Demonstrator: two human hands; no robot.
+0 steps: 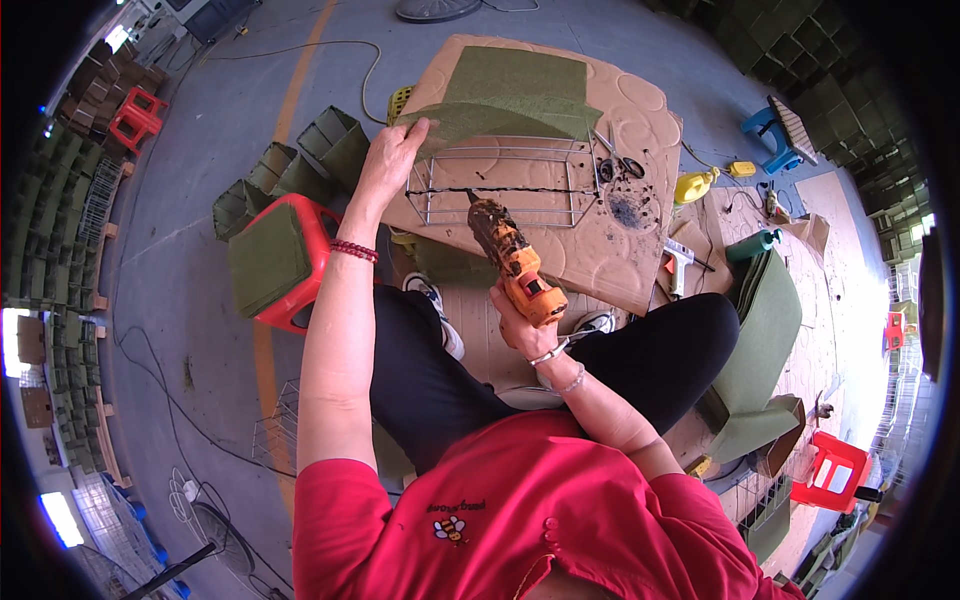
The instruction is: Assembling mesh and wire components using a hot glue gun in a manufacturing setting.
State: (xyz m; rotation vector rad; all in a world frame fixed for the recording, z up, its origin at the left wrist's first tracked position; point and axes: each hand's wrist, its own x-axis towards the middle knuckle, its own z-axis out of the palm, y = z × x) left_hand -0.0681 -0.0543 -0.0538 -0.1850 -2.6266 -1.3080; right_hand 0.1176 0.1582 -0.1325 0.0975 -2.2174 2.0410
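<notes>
My left hand (pixel 393 162) is closed on the near left corner of a green felt sheet (pixel 480 121), which is lifted and curls over the far side of a wire frame (pixel 500 222). The frame lies on a round-marked cardboard sheet (pixel 610 268). A dark line of glue runs along one of its wires. My right hand (pixel 520 325) grips an orange glue gun (pixel 518 262) smeared with dark residue. Its nozzle points away from me, close to the dark line. Another flat piece of green felt (pixel 520 75) rests beyond the lifted sheet.
Scissors (pixel 622 167) lie right of the frame beside dark crumbs. Left stands a red stool (pixel 318 240) stacked with green felt pieces (pixel 268 258). To the right are a yellow bottle (pixel 694 186), a white glue gun (pixel 679 262), a green bottle (pixel 752 246) and more felt (pixel 765 330).
</notes>
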